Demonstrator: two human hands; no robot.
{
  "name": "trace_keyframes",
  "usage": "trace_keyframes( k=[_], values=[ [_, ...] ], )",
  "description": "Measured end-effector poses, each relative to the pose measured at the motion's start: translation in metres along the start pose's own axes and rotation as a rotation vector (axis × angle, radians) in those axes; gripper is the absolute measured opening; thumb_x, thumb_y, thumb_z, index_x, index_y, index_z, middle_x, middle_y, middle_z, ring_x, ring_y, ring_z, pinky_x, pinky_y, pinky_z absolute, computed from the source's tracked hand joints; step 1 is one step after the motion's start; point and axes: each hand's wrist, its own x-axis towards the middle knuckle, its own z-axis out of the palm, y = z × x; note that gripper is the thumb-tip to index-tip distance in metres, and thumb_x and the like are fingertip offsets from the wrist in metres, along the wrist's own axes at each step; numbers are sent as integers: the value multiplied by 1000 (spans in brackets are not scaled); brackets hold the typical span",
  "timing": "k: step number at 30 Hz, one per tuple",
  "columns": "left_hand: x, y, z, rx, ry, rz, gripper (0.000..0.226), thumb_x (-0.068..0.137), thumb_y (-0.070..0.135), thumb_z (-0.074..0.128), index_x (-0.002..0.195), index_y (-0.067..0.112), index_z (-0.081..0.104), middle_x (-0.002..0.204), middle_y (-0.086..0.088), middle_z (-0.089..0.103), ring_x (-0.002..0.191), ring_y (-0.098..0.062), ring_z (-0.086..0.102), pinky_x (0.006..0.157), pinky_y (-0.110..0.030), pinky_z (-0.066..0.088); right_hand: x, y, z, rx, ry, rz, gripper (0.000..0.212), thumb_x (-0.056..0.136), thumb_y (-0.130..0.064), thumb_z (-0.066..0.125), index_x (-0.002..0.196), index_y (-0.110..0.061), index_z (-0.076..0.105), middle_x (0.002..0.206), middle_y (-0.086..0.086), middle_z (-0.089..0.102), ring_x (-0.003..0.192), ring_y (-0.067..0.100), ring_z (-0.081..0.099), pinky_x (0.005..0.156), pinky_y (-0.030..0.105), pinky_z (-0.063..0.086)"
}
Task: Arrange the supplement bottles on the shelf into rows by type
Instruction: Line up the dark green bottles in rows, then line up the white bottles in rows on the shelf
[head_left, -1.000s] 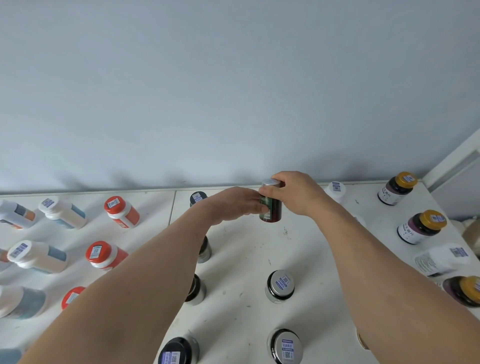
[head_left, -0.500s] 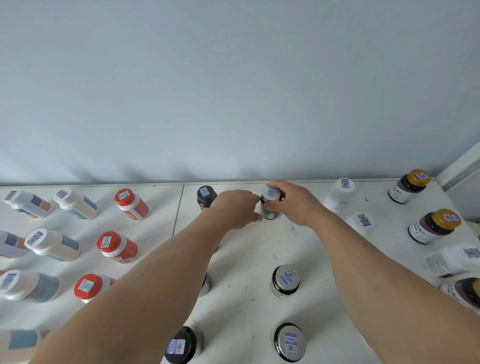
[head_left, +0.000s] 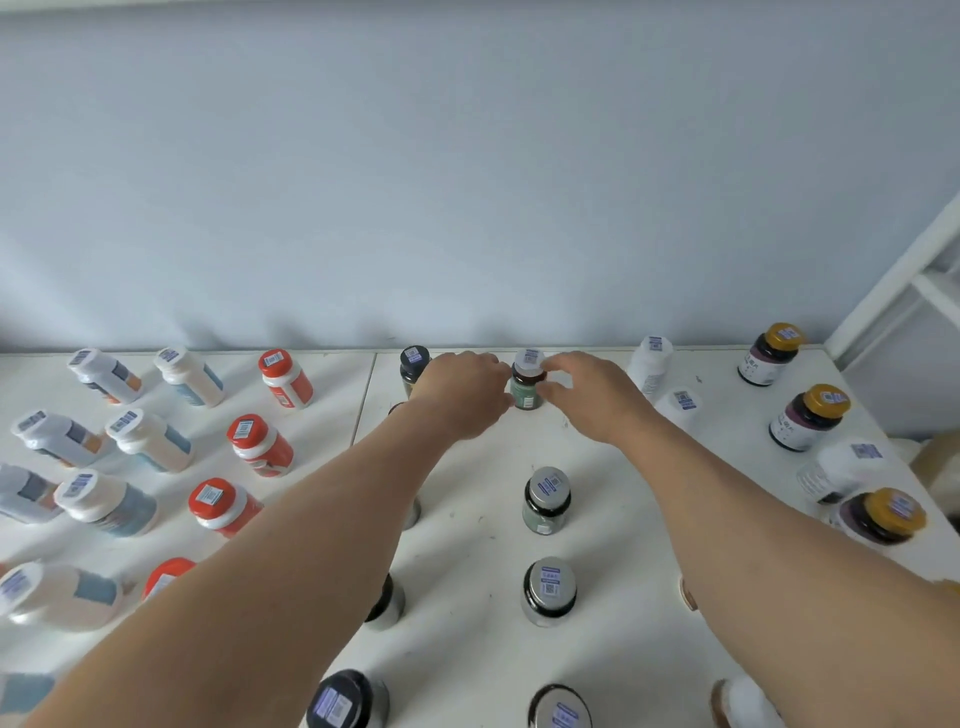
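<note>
Both hands are at the back of the white shelf (head_left: 478, 649), centre of the frame — and between them stands the small green bottle (head_left: 526, 391), upright, grey cap on top, close to the blue wall (head_left: 467, 182). The left hand (head_left: 462, 395) sits at its left side, fingers curled against the glass; the right hand (head_left: 592, 397) has fingertips pinching it near the neck. So it's clamped from both sides. Just left of the left hand, a dark-capped bottle (head_left: 413, 364) peeks out. Below, two more grey-capped bottles (head_left: 546, 499) line up toward the bottom of the frame. Far left — red-capped bottles (head_left: 284, 378) and white bottles (head_left: 188, 375) in columns. Upper right, gold-capped dark bottles (head_left: 770, 353) run down the edge.
</note>
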Motion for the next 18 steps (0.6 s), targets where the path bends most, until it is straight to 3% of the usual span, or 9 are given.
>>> trace_keyframes(
  k=[3, 6, 13, 18],
  values=[
    [-18, 12, -12, 0, 52, 34, 34, 98, 42, 42, 118, 19, 57, 119, 0, 61, 108, -25, 59, 71, -32, 36, -31, -6, -7, -68, -15, 7, 32, 96, -38, 53, 125, -26, 59, 126, -1, 59, 108, 21, 57, 91, 34, 44],
    [-40, 26, -24, -15, 100, 62, 36, 99, 43, 40, 121, 20, 57, 120, 1, 61, 107, -24, 59, 69, -31, 33, -64, -10, -11, -131, 14, 25, 34, 97, -39, 50, 128, -25, 57, 132, -3, 57, 115, 19, 55, 95, 33, 43],
    [-99, 65, -38, -56, 136, 118, 39, 99, 44, 41, 125, 19, 58, 125, 1, 59, 107, -27, 59, 76, -33, 41, -149, -15, -27, -168, 70, 103, 36, 96, -41, 50, 129, -26, 57, 131, -2, 58, 114, 20, 55, 93, 32, 43],
    [-130, 109, -42, -95, 152, 163, 36, 98, 43, 41, 116, 18, 59, 118, 1, 61, 102, -25, 60, 68, -30, 39, -203, 5, -39, -121, 104, 152, 37, 94, -41, 53, 127, -26, 59, 124, 2, 63, 108, 22, 59, 92, 34, 46]
  ],
)
